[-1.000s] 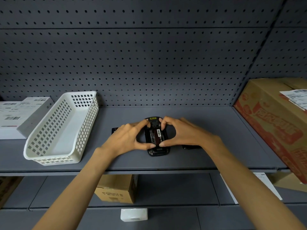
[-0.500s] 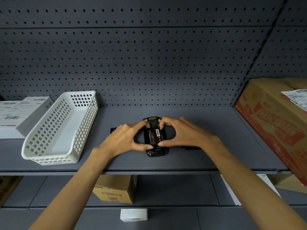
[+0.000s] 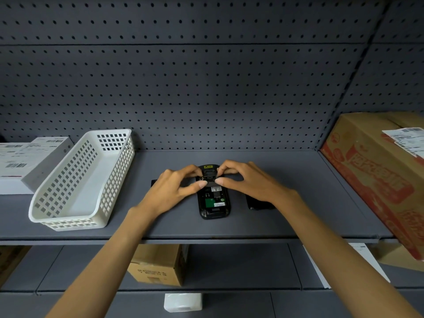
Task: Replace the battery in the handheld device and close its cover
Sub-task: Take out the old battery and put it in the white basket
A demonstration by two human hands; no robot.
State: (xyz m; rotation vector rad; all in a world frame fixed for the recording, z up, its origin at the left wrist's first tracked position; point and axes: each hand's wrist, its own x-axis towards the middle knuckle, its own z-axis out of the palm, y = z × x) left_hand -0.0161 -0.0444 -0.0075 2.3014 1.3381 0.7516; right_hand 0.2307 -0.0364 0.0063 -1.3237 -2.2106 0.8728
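A black handheld device (image 3: 214,211) lies face down in the middle of the grey shelf (image 3: 293,171). Its battery bay is open, and a green board and white labels show inside. My left hand (image 3: 172,191) and my right hand (image 3: 250,182) meet at the device's far end. Thumbs and forefingers pinch the dark battery (image 3: 210,176), which is tipped up out of the bay and mostly hidden by the fingers. A flat black piece (image 3: 258,204) lies just right of the device, partly under my right wrist. Another dark piece (image 3: 153,183) peeks out behind my left hand.
A white lattice basket (image 3: 68,218) stands to the left, with white labelled boxes (image 3: 25,161) beyond it. A large cardboard box (image 3: 376,180) fills the right end. Pegboard backs the shelf. Below sit a small carton (image 3: 158,265), papers (image 3: 358,253) and a white item (image 3: 183,301).
The battery with the red label lay flat in the bay; now it is raised at the far end and the bay's green board shows. Both thumbs have moved up toward the device's top.
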